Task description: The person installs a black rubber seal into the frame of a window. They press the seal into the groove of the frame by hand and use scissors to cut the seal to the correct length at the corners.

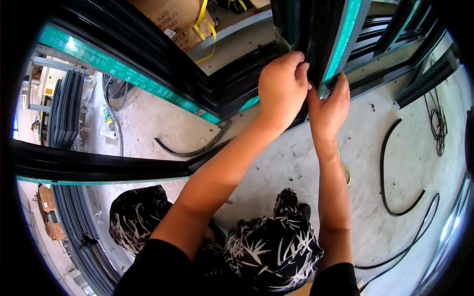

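A dark window or door frame [330,29] with green protective film stands in front of me, its upright member reaching down between my hands. My right hand [330,112] is closed around the lower part of this upright, thumb on the near side and fingers on its right edge beside the green film strip [340,42]. Just left of it, my left hand [282,91] is closed, thumb and fingertips pinched against the black inner channel. What those fingertips hold, if anything, is too small or hidden to tell. My hands are close together, almost touching.
More black frame members [148,89] with green film cross the left side. A cardboard box [168,19] with yellow strapping lies beyond the frame. Black rubber strips [383,172] and a coiled cable [438,126] lie on the grey floor. Stacked dark profiles [66,106] stand far left.
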